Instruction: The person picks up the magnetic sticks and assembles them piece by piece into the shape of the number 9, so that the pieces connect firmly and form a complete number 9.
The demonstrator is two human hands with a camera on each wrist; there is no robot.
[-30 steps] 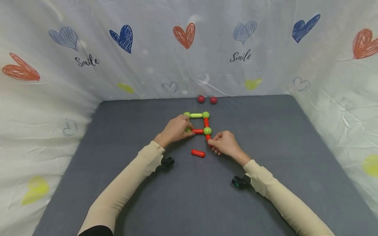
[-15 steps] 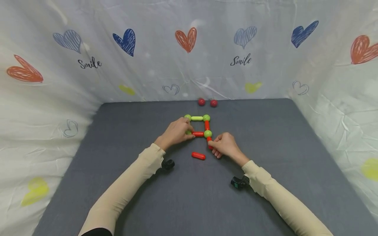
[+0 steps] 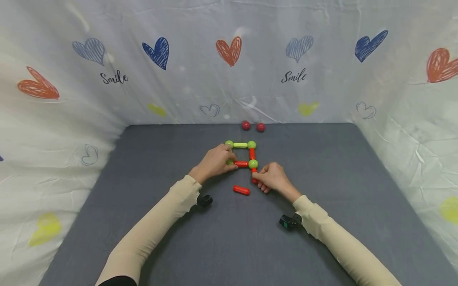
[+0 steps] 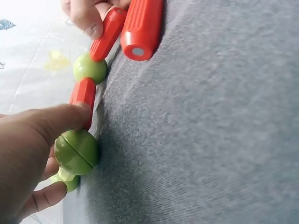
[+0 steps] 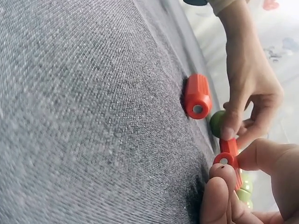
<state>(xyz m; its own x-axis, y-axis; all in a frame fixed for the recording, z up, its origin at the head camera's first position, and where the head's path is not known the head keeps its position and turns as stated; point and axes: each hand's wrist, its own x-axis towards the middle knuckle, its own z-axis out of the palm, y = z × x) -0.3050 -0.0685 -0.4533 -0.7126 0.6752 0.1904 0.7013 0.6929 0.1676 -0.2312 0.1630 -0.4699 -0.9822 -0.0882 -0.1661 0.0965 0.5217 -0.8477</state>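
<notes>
A square of magnetic rods and green balls lies on the grey table. My left hand [image 3: 216,161] grips its left side, thumb on the near red magnetic rod [image 4: 84,95] beside a green ball [image 4: 76,152], fingers behind. That hand hides the square's left side. My right hand [image 3: 274,176] pinches another red magnetic rod [image 4: 110,35] between thumb and fingers. This rod's far end meets the near-right green ball [image 3: 253,163] and its other end points toward me. A red rod [image 3: 252,153] and a light-green rod [image 3: 240,145] form the right and far sides.
One loose red rod [image 3: 241,190] lies between the hands, nearer me, its silvery end visible in both wrist views. Two dark red balls [image 3: 253,126] sit at the table's back edge. Behind hangs a white curtain [image 3: 193,79] printed with hearts.
The head view has tilted slightly, so everything sits a little lower in the picture. The right hand's rod now lines up straighter with the square's right side. The left hand keeps its grip.
</notes>
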